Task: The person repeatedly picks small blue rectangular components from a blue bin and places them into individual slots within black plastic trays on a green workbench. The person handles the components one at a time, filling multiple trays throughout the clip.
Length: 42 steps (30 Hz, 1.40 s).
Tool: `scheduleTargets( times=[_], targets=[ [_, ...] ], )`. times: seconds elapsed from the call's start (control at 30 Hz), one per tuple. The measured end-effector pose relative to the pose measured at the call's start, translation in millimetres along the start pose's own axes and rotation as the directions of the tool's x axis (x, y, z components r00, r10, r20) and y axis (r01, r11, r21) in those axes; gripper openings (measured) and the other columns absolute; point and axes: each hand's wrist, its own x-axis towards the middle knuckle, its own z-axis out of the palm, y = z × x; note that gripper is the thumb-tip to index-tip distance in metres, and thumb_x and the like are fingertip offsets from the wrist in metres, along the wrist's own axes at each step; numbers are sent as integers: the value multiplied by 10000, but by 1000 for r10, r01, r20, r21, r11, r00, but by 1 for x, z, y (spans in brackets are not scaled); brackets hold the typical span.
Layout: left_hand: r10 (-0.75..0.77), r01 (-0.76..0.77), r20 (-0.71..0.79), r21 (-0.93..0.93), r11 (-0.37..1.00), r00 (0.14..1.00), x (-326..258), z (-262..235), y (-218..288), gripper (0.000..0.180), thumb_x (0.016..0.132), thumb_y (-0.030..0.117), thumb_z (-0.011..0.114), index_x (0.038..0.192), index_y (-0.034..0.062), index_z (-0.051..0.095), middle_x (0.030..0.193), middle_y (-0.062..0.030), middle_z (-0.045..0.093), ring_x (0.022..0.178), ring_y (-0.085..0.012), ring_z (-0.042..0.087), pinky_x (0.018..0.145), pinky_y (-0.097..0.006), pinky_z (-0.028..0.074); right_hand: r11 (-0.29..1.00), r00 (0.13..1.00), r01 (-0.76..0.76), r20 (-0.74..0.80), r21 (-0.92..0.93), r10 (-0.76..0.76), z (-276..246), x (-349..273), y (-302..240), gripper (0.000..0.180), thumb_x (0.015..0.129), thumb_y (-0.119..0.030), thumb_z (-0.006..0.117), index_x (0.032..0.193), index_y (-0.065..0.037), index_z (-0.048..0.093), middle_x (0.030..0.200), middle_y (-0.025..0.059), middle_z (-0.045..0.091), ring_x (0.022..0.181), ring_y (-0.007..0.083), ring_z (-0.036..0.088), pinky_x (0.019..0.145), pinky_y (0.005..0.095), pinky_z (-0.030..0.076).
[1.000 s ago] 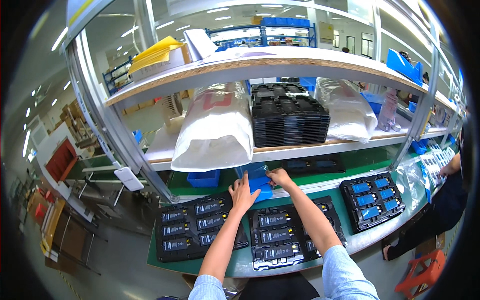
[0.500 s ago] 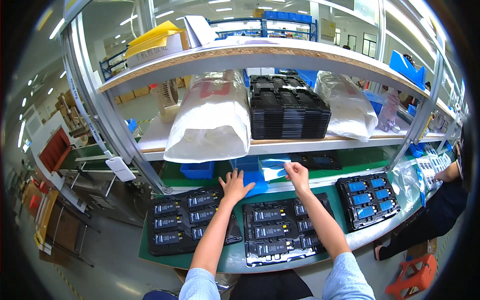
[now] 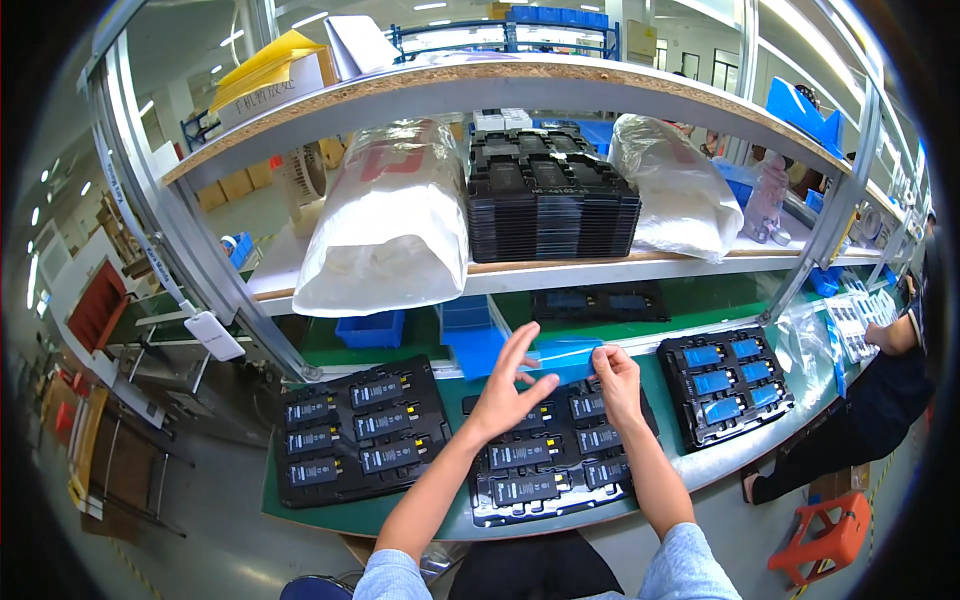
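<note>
My right hand [image 3: 618, 382] pinches one end of a thin blue film strip [image 3: 568, 364], held above the middle black tray [image 3: 490, 515]. At the strip's other end, my left hand [image 3: 505, 396] has its fingers spread; I cannot tell whether it touches the film. Below them, the middle tray carries several flat black batteries [image 3: 521, 453] with white print and small yellow tabs, some hidden by my hands. A pile of blue film sheets [image 3: 470, 330] lies just behind my left hand.
Another tray of batteries [image 3: 430, 425] is on the left, and a tray with blue-covered pieces [image 3: 690, 400] on the right. Behind are a blue bin [image 3: 370, 330] and a shelf [image 3: 560, 272] with stacked black trays [image 3: 555, 220] and white bags [image 3: 385, 250]. A person [image 3: 895, 340] works at far right.
My right hand has drawn the blue film toward me, over the middle tray. My left hand has left the pile of sheets and moved right, beside the film. The view has shifted slightly.
</note>
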Motion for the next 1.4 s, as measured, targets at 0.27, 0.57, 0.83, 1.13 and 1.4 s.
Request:
scheduleTargets(
  times=[0.27,0.57,0.83,1.13,1.4],
  targets=[
    [-279,251,-33,-349,903,960,-36,-3,-18,193,858,17,678,1038,-48,657,964,-69,660,875,-98,612,807,-232,509,909,959,244,225,-338,-174,1,-20,-24,245,802,-129,754,957,18,634,835,46,635,772,129,595,719,254,487],
    [-288,285,-124,-47,957,949,-54,1,-19,173,851,161,721,816,-7,692,657,-5,627,620,-29,513,543,-213,401,921,860,-203,389,-332,330,-8,-25,-21,180,887,-140,671,908,39,672,896,37,615,784,87,531,692,225,418],
    [-270,269,-171,-28,963,948,-53,3,-2,169,885,138,679,833,-23,661,742,-22,660,668,-56,596,608,-209,477,944,879,-239,362,-227,310,-1,-30,-20,178,897,-127,660,971,34,667,951,36,609,827,62,537,688,206,420],
    [-349,324,-34,-293,899,937,-55,12,-10,253,905,168,661,1030,-51,647,856,-61,674,779,-82,625,704,-224,503,934,878,-264,342,-240,336,-15,-27,-25,202,871,-164,704,806,24,669,838,1,606,727,35,506,618,192,398],
    [-169,194,-225,96,976,960,-56,14,-17,249,834,170,735,703,-27,655,634,-59,619,576,-98,537,524,-257,401,935,948,113,318,-338,0,-8,-26,-26,145,852,-107,696,906,29,695,907,96,665,810,161,611,717,276,476]
  ],
)
